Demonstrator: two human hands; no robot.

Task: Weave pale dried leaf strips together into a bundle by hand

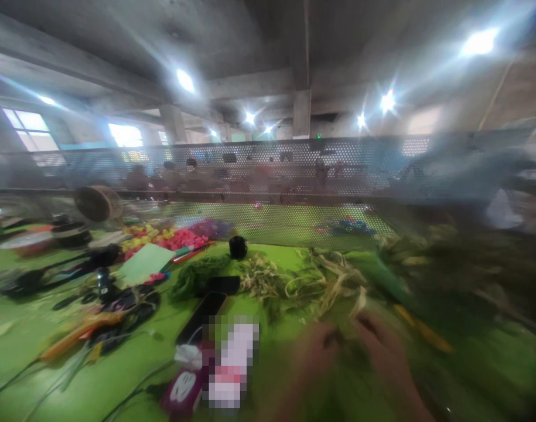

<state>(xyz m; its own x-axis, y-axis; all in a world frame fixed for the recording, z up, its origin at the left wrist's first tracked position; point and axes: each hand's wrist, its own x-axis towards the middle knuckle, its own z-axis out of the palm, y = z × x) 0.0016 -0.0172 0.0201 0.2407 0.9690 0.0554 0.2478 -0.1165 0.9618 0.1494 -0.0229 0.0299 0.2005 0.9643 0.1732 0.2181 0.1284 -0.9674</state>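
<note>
My left hand (319,347) and my right hand (379,339) are close together low over the green table, right of the middle, both blurred. The fingers of each look curled in toward the other hand. Something thin and dark shows between them, too smeared to name. Just beyond my right fingertips, a pale leaf-like strip (359,302) sticks up, and I cannot tell whether it is held. Past the hands lie pale dried-looking strips (338,275) and a bunch of pale green artificial-looking foliage (261,278).
A dark phone (202,316) and a purple packet (182,387) lie left of my hands. Farther left are an orange-handled corded tool (83,334) and light green paper (147,264). Pink and yellow petals (180,238) and a black cup (238,247) stand before a perforated screen (259,225). Dark foliage (452,275) fills the right.
</note>
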